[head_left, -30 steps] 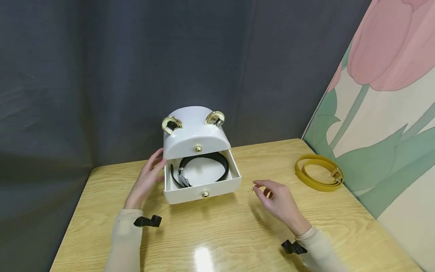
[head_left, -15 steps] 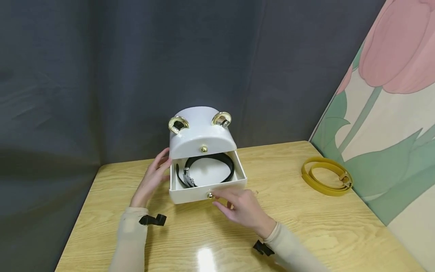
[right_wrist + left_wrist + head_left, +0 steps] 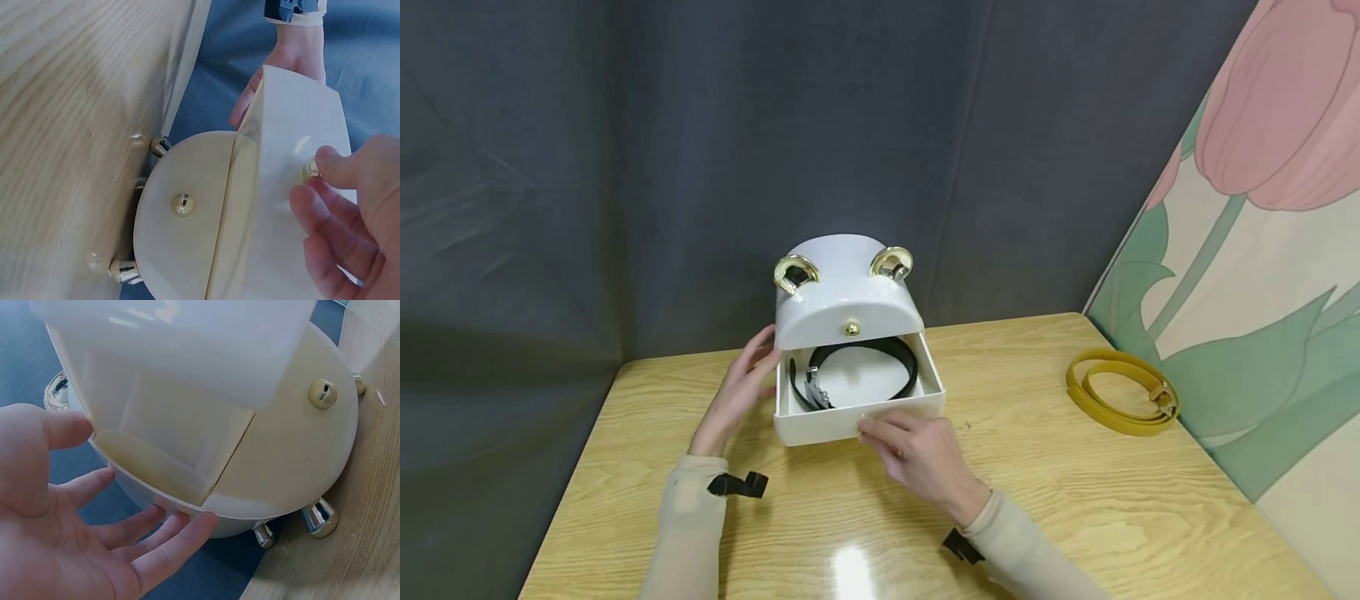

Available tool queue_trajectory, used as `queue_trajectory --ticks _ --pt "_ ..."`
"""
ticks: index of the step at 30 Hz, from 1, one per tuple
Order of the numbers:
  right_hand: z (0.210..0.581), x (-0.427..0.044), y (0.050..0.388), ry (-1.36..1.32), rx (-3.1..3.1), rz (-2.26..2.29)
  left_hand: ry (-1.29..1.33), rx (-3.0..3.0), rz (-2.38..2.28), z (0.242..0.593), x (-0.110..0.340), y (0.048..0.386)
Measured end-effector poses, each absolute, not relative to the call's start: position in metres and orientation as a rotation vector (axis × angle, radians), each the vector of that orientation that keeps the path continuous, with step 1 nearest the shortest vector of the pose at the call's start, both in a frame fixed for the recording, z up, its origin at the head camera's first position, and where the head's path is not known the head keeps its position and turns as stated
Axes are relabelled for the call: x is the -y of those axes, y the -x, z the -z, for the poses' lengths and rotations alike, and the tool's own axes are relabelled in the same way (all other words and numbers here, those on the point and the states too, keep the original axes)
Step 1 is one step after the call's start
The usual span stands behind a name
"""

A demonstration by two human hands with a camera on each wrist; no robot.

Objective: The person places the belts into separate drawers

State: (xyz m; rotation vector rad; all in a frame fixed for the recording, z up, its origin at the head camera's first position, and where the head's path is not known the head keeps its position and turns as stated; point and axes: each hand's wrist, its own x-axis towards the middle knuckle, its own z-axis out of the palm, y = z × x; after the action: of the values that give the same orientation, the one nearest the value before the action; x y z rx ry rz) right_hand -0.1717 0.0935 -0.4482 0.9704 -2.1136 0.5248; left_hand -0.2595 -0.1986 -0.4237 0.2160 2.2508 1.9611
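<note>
A white rounded storage box (image 3: 842, 283) with gold ear-like rings stands on the table, its middle drawer (image 3: 808, 430) pulled out. Inside the drawer lies a coiled black belt (image 3: 910, 362) with a silver buckle. My right hand (image 3: 917, 458) pinches the drawer's gold knob (image 3: 309, 170) between thumb and fingers; in the head view the fingers hide this knob. My left hand (image 3: 737, 400) rests against the box's left side, and the left wrist view shows its spread fingers (image 3: 178, 547) touching the edge beside the drawer opening.
A coiled mustard-yellow belt (image 3: 1123, 392) lies on the wooden table (image 3: 1015, 367) at the right. A dark curtain (image 3: 760, 150) hangs behind the box. At the right rises a tulip-patterned panel (image 3: 1262, 292). Gold feet (image 3: 320, 517) support the box.
My right hand has moved left from above the table to the drawer's knob and now pinches it. My left hand stays at the box's side. The view has shifted slightly.
</note>
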Motion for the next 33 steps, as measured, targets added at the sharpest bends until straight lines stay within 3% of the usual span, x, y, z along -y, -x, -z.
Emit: queue_trajectory --ticks 33 --pt "0.448 -0.07 0.209 -0.59 2.186 -0.545 -0.214 -2.26 -1.927 0.422 0.2 0.257"
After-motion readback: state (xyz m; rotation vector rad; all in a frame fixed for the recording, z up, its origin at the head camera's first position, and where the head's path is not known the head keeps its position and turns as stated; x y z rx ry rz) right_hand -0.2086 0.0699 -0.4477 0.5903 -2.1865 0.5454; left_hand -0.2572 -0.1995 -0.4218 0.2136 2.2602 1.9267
